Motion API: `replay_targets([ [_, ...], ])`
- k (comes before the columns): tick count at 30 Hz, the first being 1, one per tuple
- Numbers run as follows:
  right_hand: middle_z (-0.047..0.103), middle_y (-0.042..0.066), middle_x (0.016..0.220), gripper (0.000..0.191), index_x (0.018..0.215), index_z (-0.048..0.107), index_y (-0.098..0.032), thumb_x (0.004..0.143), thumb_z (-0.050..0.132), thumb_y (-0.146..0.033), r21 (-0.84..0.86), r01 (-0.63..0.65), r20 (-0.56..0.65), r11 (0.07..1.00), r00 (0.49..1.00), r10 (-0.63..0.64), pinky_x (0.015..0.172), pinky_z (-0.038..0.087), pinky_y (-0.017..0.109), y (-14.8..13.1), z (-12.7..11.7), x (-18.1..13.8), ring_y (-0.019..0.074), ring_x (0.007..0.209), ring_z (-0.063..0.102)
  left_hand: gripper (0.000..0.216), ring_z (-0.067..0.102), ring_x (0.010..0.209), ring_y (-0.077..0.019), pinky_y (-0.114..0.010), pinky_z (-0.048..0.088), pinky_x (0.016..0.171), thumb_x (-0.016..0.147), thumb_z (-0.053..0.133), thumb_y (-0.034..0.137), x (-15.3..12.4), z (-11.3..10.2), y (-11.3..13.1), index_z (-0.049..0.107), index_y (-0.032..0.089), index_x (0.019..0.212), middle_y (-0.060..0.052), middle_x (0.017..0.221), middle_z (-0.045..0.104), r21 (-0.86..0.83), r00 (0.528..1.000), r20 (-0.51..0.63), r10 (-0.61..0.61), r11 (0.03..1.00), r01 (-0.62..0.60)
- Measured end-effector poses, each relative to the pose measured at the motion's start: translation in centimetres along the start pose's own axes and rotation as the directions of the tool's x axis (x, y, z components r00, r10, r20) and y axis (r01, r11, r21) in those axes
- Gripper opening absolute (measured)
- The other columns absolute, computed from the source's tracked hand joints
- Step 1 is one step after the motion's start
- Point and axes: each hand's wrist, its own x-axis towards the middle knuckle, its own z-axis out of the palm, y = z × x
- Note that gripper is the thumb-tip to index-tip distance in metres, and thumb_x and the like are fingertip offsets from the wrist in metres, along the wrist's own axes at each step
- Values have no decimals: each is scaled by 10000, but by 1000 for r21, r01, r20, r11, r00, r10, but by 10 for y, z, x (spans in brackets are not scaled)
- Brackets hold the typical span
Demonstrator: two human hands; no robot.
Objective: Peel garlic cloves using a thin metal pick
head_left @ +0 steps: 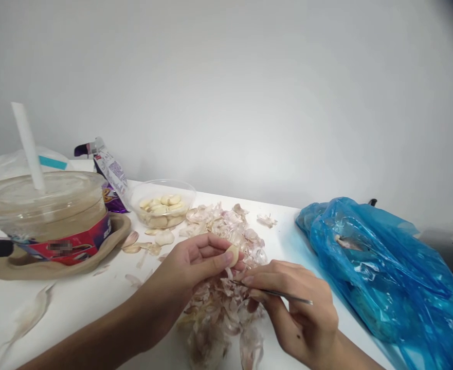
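Observation:
Between the thumb and fingers of my left hand (195, 270) is a pale garlic clove (233, 255), with a bit of skin hanging below it. My right hand (299, 303) grips a thin metal tool (288, 296) whose near end sticks out to the right; its working tip is by the clove, partly hidden, so its exact kind is unclear. Under both hands spreads a heap of garlic skins (226, 313). Beyond my left hand stands a clear plastic bowl (189, 192) with several peeled cloves (164, 208) in it.
On the left, a large plastic drink cup (62, 205) with a white straw (29, 146) sits in a cardboard holder (118, 231). A purple snack packet (112, 180) leans behind it. At right lies a blue plastic bag (373, 267). A grey wall (249, 92) rises behind the white table (284, 234).

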Motion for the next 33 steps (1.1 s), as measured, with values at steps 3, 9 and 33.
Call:
replay_targets([
  [3,672,76,812,277,940,590,-87,720,490,48,-8,-6,-16,1000,1000,6,580,504,240,-1,0,1,122,670,629,148,600,774,-145,-249,447,718,738,639,209,1,0,0,578,171,867,-39,790,688,-28,999,-28,-15,1000,14],
  [9,658,50,716,252,928,600,-109,743,491,23,6,-65,-75,998,995,65,506,491,252,-1,0,-2,124,568,597,267,612,796,-141,-231,469,731,750,629,229,2,-4,-4,579,188,1010,-36,818,693,-55,999,-22,35,998,-36],
  [33,680,49,823,229,974,572,-124,790,478,-25,106,-82,121,991,990,69,613,518,222,-5,2,-8,119,704,640,232,600,709,-98,-175,479,682,664,713,191,7,-4,-3,646,189,886,-4,766,673,-138,966,-237,100,981,-135],
])
